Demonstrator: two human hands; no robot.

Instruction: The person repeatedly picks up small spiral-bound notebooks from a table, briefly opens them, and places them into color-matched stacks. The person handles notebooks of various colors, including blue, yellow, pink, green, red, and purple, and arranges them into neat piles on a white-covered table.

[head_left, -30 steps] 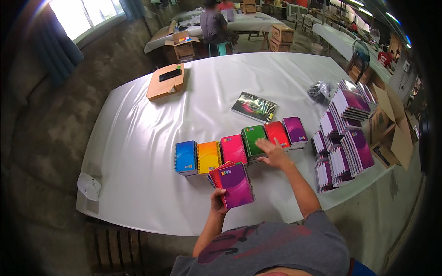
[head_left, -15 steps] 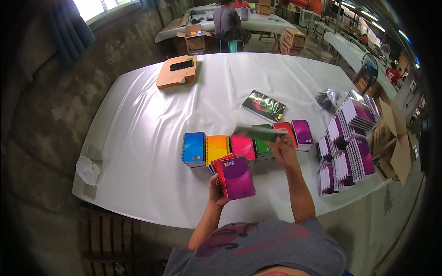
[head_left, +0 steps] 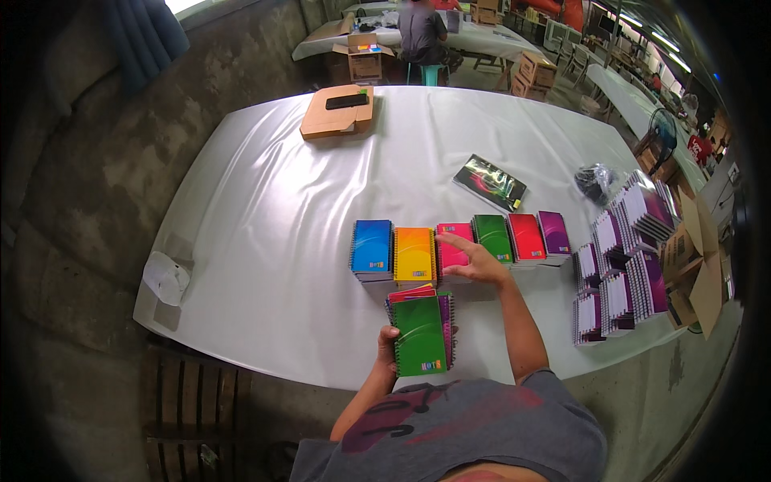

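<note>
My left hand (head_left: 387, 347) grips a stack of spiral notebooks near the table's front edge, a green notebook (head_left: 419, 331) uppermost. Under it peek out a purple one (head_left: 448, 320) and red or orange edges. My right hand (head_left: 479, 263) is over the pink notebook pile (head_left: 460, 230), thumb and fingers apart, holding nothing; whether it touches the pile I cannot tell. That pile belongs to a row: blue notebooks (head_left: 372, 245) and yellow notebooks (head_left: 414, 253) to its left, then green notebooks (head_left: 491, 234), red notebooks (head_left: 526, 236) and purple notebooks (head_left: 553, 231) to its right.
Tall piles of spiral notebooks (head_left: 618, 265) and an open carton (head_left: 699, 257) stand at the right. Farther back lie a dark-covered packet (head_left: 491, 183), a black plastic bundle (head_left: 596, 183) and a flat cardboard box (head_left: 321, 116) bearing a black phone (head_left: 347, 101). A person (head_left: 422, 36) sits beyond.
The green notebook in my right hand now lies on top of the left hand's stack, over the purple one. My right hand has let go and moved left to the pink pile.
</note>
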